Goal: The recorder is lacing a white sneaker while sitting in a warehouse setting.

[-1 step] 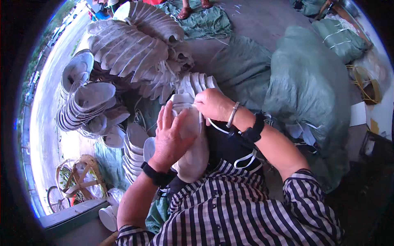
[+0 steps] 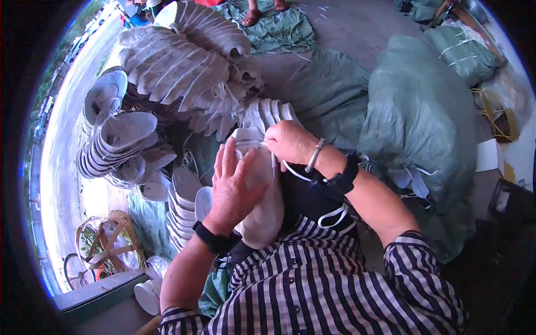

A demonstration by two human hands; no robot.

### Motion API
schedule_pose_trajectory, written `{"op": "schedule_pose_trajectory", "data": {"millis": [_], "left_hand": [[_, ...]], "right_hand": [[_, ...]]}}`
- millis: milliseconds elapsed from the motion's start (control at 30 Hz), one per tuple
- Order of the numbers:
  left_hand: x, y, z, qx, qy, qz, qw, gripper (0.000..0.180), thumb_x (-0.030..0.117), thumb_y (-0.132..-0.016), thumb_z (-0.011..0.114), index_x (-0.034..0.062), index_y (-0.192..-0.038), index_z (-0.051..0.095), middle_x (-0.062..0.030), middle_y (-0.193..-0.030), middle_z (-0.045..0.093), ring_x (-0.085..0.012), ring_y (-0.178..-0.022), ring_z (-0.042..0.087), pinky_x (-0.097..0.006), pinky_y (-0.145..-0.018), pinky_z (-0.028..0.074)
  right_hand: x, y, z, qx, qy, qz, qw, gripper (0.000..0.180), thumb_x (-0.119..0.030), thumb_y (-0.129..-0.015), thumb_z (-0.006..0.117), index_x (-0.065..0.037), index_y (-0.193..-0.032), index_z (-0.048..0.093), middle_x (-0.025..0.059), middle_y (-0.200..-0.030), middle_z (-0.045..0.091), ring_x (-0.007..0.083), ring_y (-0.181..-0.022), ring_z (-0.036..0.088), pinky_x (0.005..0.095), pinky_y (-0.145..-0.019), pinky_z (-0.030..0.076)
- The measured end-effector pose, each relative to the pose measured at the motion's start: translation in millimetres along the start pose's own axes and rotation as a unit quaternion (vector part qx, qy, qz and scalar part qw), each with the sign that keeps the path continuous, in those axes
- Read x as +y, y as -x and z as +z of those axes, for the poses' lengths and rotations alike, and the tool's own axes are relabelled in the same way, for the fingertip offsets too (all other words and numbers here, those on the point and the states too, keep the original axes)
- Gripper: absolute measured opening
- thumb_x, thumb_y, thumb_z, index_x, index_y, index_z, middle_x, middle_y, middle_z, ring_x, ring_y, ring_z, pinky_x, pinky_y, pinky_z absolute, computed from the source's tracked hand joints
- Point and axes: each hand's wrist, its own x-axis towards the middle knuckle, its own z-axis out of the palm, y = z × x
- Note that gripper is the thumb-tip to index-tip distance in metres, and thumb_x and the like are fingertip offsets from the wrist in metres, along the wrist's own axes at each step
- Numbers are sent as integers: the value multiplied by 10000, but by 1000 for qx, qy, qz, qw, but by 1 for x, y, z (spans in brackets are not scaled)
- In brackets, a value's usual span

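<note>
A pale fabric shoe upper (image 2: 261,215) lies lengthwise over my lap, its toe-shaped end toward me. Across its left side rests my left hand (image 2: 233,181), fingers stretched and spread on the fabric. At the upper's far right edge my right hand (image 2: 287,142) is closed in a pinch, knuckles up. A thin white cord (image 2: 296,173) comes out from beneath that hand and hangs to the right; its end at the fingertips is mostly hidden. Just beyond my hands stands a row of similar pale uppers (image 2: 269,111).
Big piles of nested uppers (image 2: 173,64) fill the far left, with more stacks (image 2: 114,145) closer in. A bulky green sack (image 2: 421,123) stands at right. A woven basket (image 2: 114,240) sits at lower left. Another person's sandalled foot (image 2: 251,18) shows at the far edge.
</note>
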Motion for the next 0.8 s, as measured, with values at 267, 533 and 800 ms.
{"op": "schedule_pose_trajectory", "data": {"millis": [267,533,800], "left_hand": [[-13,7,2,-3,5,23,1000,787,211,-605,759,152,-1292,381,-203,-1418,201,-405,-1295,231,-490,-1012,287],[-39,30,18,-18,203,18,979,909,350,-746,684,28,-1404,145,-218,-1451,111,-335,-1347,143,-416,-1072,199],[-42,34,22,12,267,26,963,866,385,-734,677,26,-1383,230,-212,-1424,198,-331,-1336,184,-411,-1077,181]], "right_hand": [[-7,6,0,13,51,-26,998,177,-150,-837,515,-23,-782,626,126,-611,608,241,-495,617,342,-481,487],[1,-23,34,31,276,-190,942,203,-206,-819,518,-38,-758,615,157,-722,588,311,-679,595,402,-627,468],[-18,37,22,-55,-239,65,967,182,-80,-872,500,22,-990,594,89,-660,619,117,-503,588,232,-486,476]]}}
